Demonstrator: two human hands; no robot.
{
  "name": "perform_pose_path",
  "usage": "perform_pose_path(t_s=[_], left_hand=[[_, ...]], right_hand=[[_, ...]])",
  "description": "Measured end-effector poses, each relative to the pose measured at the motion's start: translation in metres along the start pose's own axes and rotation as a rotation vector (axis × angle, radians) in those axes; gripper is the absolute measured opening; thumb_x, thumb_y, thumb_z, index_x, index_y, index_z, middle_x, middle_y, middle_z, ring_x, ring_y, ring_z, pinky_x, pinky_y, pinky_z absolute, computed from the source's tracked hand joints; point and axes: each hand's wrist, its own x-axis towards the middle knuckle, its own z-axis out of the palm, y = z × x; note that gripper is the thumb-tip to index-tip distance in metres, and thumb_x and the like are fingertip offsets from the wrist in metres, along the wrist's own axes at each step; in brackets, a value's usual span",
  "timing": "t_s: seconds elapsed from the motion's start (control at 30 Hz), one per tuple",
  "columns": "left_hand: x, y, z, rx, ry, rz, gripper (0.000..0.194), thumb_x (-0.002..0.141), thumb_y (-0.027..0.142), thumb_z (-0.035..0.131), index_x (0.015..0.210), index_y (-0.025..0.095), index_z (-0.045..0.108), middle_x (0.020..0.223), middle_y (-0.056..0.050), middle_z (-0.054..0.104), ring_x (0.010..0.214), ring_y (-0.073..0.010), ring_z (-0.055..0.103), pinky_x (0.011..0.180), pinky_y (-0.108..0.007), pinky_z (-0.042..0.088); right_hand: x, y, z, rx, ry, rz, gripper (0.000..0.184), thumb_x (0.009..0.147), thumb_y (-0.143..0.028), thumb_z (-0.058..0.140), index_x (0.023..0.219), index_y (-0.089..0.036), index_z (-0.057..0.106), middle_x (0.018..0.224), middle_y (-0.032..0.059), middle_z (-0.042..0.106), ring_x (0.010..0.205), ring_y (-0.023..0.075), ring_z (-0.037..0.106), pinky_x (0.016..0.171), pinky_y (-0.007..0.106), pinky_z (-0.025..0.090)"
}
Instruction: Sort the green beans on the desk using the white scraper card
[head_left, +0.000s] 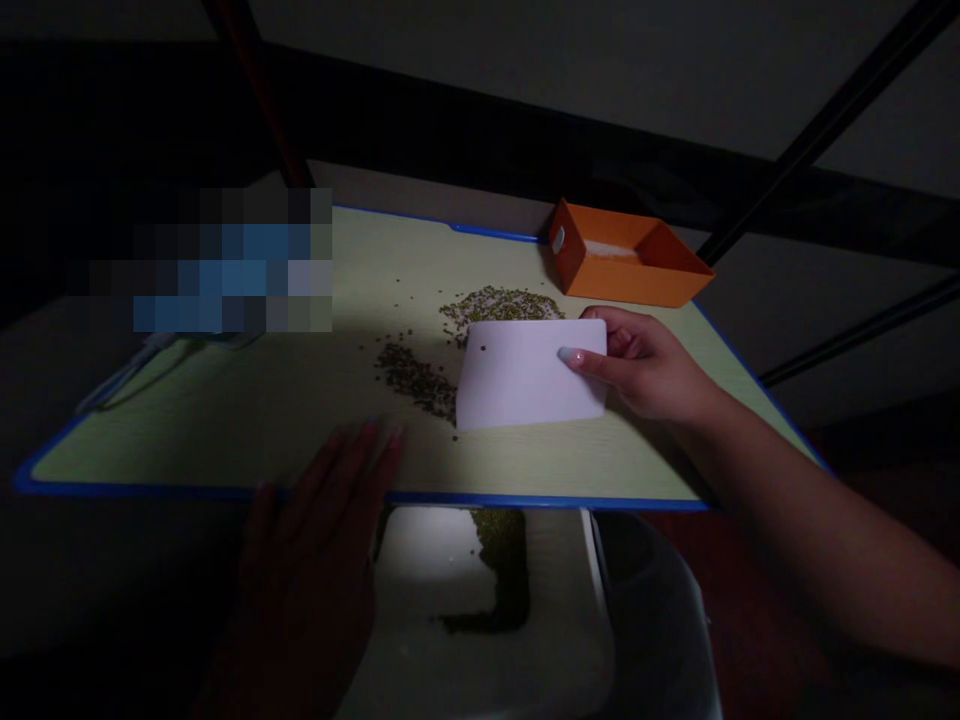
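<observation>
My right hand (649,365) pinches a white plastic card (525,375) that stands on its edge on a pale green board with a blue rim (225,420). Small green beans (487,305) lie scattered behind the card, and another patch of them (416,380) lies to its left. My left hand (322,520) rests flat over the board's near edge, fingers stretched out, holding nothing. Below that edge sits a white tray (435,560) with a strip of green beans (499,585) in it.
An orange open box (626,260) stands at the board's far right corner. A blurred-out patch covers the far left of the board. Dark metal bars cross the background. The surroundings are dim.
</observation>
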Motion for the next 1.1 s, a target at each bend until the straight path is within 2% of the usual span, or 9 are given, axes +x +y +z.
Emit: perform_pose_path(t_s=[0.27, 0.4, 0.7, 0.87, 1.1], left_hand=[[-0.002, 0.000, 0.002, -0.013, 0.003, -0.027, 0.087, 0.088, 0.004, 0.037, 0.158, 0.044, 0.005, 0.166, -0.003, 0.044, 0.153, -0.0235, 0.043, 0.130, -0.058, 0.029], [-0.001, 0.000, 0.001, -0.012, -0.019, -0.039, 0.086, 0.088, 0.006, 0.036, 0.158, 0.045, 0.003, 0.166, -0.003, 0.044, 0.153, -0.0234, 0.043, 0.132, -0.058, 0.025], [-0.003, -0.001, 0.001, -0.016, -0.039, -0.032, 0.085, 0.089, 0.007, 0.035, 0.158, 0.044, 0.002, 0.166, -0.005, 0.044, 0.153, -0.0280, 0.043, 0.123, -0.064, 0.039], [-0.003, -0.003, 0.000, -0.003, -0.072, -0.019, 0.085, 0.089, 0.008, 0.035, 0.158, 0.044, 0.000, 0.168, -0.006, 0.040, 0.154, -0.0294, 0.041, 0.121, -0.065, 0.041], [-0.001, -0.002, -0.002, 0.024, -0.115, -0.023, 0.084, 0.091, 0.010, 0.032, 0.157, 0.045, -0.005, 0.168, -0.004, 0.039, 0.155, -0.0276, 0.040, 0.119, -0.067, 0.044]], right_hand=[[-0.002, -0.002, 0.000, -0.051, 0.007, 0.027, 0.044, 0.067, -0.041, 0.095, 0.070, -0.021, 0.057, 0.060, -0.0060, 0.055, 0.051, 0.0083, 0.048, 0.043, 0.020, 0.033], [0.001, 0.000, 0.005, -0.034, 0.027, 0.013, 0.044, 0.066, -0.039, 0.096, 0.071, -0.021, 0.056, 0.061, -0.0065, 0.055, 0.051, 0.0084, 0.047, 0.044, 0.020, 0.034], [0.002, 0.007, 0.013, -0.021, -0.019, 0.032, 0.044, 0.070, -0.044, 0.094, 0.076, -0.022, 0.056, 0.065, -0.0058, 0.058, 0.055, 0.0098, 0.051, 0.047, 0.021, 0.040], [0.001, 0.006, 0.014, 0.030, -0.073, 0.040, 0.044, 0.066, -0.039, 0.097, 0.073, -0.021, 0.057, 0.062, -0.0073, 0.057, 0.052, 0.0078, 0.048, 0.046, 0.020, 0.037], [-0.004, 0.004, 0.012, 0.030, -0.165, 0.090, 0.038, 0.071, -0.034, 0.094, 0.076, -0.020, 0.059, 0.062, -0.0064, 0.059, 0.051, 0.0078, 0.050, 0.044, 0.019, 0.037]])
